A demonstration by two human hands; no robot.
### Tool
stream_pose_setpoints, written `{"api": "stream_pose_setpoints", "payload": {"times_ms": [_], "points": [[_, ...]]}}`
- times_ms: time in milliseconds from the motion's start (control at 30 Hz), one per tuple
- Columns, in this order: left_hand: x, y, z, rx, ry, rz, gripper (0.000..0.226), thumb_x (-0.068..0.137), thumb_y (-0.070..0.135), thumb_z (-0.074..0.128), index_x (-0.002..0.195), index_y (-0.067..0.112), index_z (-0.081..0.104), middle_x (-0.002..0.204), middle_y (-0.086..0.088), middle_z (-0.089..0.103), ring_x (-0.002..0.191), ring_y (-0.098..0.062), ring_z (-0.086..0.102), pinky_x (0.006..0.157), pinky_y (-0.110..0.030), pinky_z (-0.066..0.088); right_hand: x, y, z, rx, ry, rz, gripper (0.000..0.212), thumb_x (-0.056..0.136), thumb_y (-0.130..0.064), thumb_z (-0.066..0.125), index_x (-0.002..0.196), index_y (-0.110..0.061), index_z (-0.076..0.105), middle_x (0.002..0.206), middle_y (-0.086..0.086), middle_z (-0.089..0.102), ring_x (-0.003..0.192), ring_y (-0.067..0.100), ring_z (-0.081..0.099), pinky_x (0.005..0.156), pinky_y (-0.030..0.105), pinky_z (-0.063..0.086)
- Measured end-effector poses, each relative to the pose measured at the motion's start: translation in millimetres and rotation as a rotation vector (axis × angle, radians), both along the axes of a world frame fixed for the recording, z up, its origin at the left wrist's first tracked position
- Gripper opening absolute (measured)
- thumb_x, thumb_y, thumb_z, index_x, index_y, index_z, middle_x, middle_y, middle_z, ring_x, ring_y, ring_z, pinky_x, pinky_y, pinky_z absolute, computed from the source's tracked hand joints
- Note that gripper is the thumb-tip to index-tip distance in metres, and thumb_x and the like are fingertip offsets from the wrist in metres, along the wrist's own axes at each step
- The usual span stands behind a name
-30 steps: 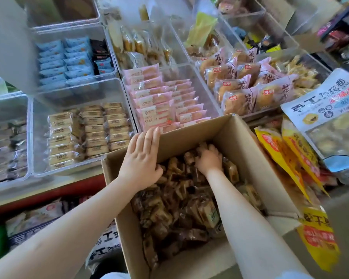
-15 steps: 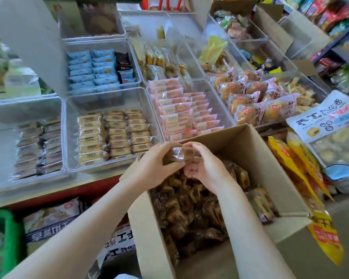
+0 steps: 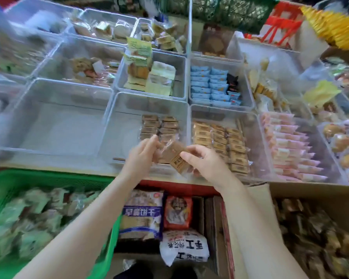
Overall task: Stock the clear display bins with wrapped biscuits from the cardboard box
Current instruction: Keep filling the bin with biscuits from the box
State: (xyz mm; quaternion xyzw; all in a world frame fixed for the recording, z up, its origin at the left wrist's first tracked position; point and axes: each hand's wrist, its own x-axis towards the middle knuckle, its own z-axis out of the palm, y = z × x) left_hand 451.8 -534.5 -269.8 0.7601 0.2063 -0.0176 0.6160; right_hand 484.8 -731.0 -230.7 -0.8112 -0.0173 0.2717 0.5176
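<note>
Both hands have lifted clear of the cardboard box [image 3: 318, 228], which now sits at the lower right, and have carried a small bundle of wrapped biscuits [image 3: 174, 156] over the front edge of the clear display bin [image 3: 125, 127] in the middle of the front row. The left hand [image 3: 143, 156] curls its fingers round the bundle's left end; the right hand [image 3: 201, 162] pinches the right end, thumb on top. How many packets are in the bundle is blurred; at least 2 show. The nearest brown packet lies tilted, its long axis running from upper left down to lower right, printed label at its lower end.

Inside that bin, 2 short columns of matching brown packets [image 3: 159, 126] lie flat against the right wall, long axes left to right. The next bin to the right [image 3: 254, 137] holds 3 columns of tan packets [image 3: 220, 141]. A green basket [image 3: 48, 178] of pale wrapped items sits lower left, below the shelf.
</note>
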Motion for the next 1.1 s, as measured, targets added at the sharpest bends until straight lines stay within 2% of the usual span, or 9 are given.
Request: {"api": "stream_pose_setpoints", "payload": {"times_ms": [133, 200, 267, 400, 533, 733, 833, 1000, 1100], "points": [[-15.6, 112.3, -56.7, 0.690, 0.143, 0.005, 0.081, 0.090, 0.055, 0.063, 0.147, 0.002, 0.041, 0.145, -0.019, 0.047, 0.133, -0.034, 0.043, 0.113, -0.046, 0.030, 17.2, 81.9, -31.4, -0.062, -0.037, -0.052, 0.030, 0.093, -0.029, 0.071, 0.119, -0.020, 0.060, 0.109, -0.003, 0.068, 0.096, 0.010, 0.065, 0.081, 0.022, 0.055], [-26.9, 138.7, -79.7, 0.868, 0.210, -0.150, 0.107, 0.085, 0.068, 0.060, 0.157, 0.001, 0.018, 0.160, -0.018, 0.029, 0.147, -0.032, 0.027, 0.121, -0.044, 0.015, 26.0, 118.3, -47.0, -0.106, -0.103, -0.017, 0.031, 0.092, -0.026, 0.072, 0.118, -0.018, 0.058, 0.106, -0.005, 0.066, 0.092, 0.006, 0.062, 0.072, 0.010, 0.048], [-35.1, 147.7, -95.8, 0.945, 0.181, -0.228, 0.115, 0.084, 0.077, 0.050, 0.159, 0.004, 0.004, 0.162, -0.016, 0.027, 0.149, -0.030, 0.023, 0.125, -0.043, 0.006, 35.4, 151.1, -65.9, -0.132, -0.168, 0.013, 0.032, 0.090, -0.024, 0.075, 0.118, -0.017, 0.061, 0.104, -0.005, 0.068, 0.093, 0.011, 0.064, 0.079, 0.018, 0.051], [-35.7, 150.6, -100.9, 0.961, 0.187, -0.257, 0.115, 0.084, 0.081, 0.039, 0.158, 0.008, -0.009, 0.163, -0.012, 0.024, 0.150, -0.027, 0.018, 0.122, -0.041, -0.003, 53.2, 194.8, -102.8, -0.297, -0.261, 0.116, 0.036, 0.087, -0.021, 0.077, 0.119, -0.023, 0.063, 0.111, -0.006, 0.069, 0.105, 0.016, 0.063, 0.096, 0.035, 0.051], [-38.2, 154.1, -107.2, 0.958, 0.138, -0.247, 0.113, 0.082, 0.083, 0.027, 0.159, 0.008, -0.005, 0.161, -0.012, 0.028, 0.147, -0.029, 0.022, 0.119, -0.038, -0.006, 62.1, 213.3, -124.1, -0.517, -0.254, 0.324, 0.042, 0.088, -0.024, 0.076, 0.121, -0.024, 0.049, 0.115, 0.003, 0.067, 0.102, 0.024, 0.062, 0.087, 0.038, 0.051], [-37.4, 156.1, -113.9, 0.984, 0.144, -0.264, 0.109, 0.085, 0.084, 0.014, 0.159, 0.006, -0.006, 0.160, -0.011, 0.029, 0.147, -0.028, 0.024, 0.120, -0.040, -0.006, 70.6, 225.3, -126.4, -0.614, -0.323, 0.508, 0.033, 0.088, -0.017, 0.074, 0.115, -0.020, 0.054, 0.104, -0.001, 0.063, 0.092, 0.023, 0.057, 0.075, 0.032, 0.043], [-37.0, 156.4, -116.8, 0.993, 0.136, -0.252, 0.110, 0.083, 0.084, 0.012, 0.159, 0.006, -0.001, 0.158, -0.011, 0.033, 0.144, -0.029, 0.028, 0.120, -0.040, -0.004, 70.4, 229.9, -138.5, -0.713, -0.341, 0.613, 0.030, 0.090, -0.020, 0.072, 0.117, -0.020, 0.059, 0.115, 0.005, 0.068, 0.104, 0.028, 0.062, 0.080, 0.034, 0.048], [-36.0, 157.1, -110.7, 0.950, 0.192, -0.280, 0.112, 0.077, 0.086, 0.002, 0.157, 0.011, -0.018, 0.165, -0.009, 0.015, 0.151, -0.026, 0.013, 0.120, -0.038, -0.012, 71.7, 236.9, -147.7, -0.747, -0.310, 0.663, 0.022, 0.098, -0.025, 0.062, 0.114, -0.015, 0.073, 0.114, 0.011, 0.071, 0.112, 0.030, 0.063, 0.091, 0.035, 0.050], [-36.0, 156.4, -101.4, 0.927, 0.233, -0.305, 0.110, 0.084, 0.085, 0.017, 0.156, 0.010, -0.019, 0.166, -0.010, 0.012, 0.152, -0.025, 0.009, 0.122, -0.040, -0.010, 70.6, 228.5, -133.7, -0.663, -0.271, 0.608, 0.031, 0.101, -0.024, 0.056, 0.126, -0.013, 0.070, 0.128, 0.009, 0.066, 0.122, 0.026, 0.058, 0.102, 0.034, 0.045]]}}
